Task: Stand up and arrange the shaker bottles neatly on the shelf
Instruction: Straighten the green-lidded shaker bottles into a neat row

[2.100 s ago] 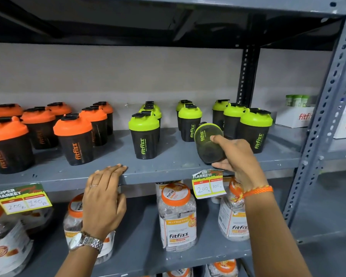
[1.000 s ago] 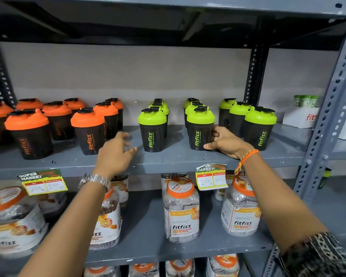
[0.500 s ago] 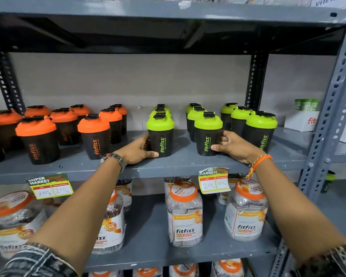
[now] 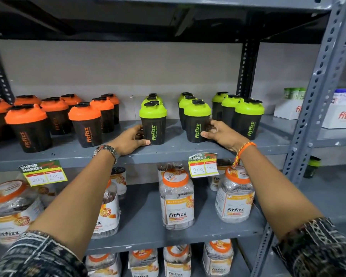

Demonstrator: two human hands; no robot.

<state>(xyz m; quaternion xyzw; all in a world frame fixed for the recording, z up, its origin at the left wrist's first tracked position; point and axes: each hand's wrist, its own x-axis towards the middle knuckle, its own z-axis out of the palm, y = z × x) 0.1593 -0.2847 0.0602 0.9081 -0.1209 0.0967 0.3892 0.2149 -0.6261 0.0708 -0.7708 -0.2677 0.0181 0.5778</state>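
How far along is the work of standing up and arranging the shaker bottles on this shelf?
Nearly finished, it seems. Done: every visible bottle stands upright, the orange-lidded bottles in rows on the left. In hand: the left hand touches one front green-lidded bottle, and the right hand holds the next front bottle. Left: probably only evening the front line of the shelf.

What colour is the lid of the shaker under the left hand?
Lime green lid, seen in the head view.

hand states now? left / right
Left hand: closed around the front-left green shaker.
Right hand: closed around the front-middle green shaker.
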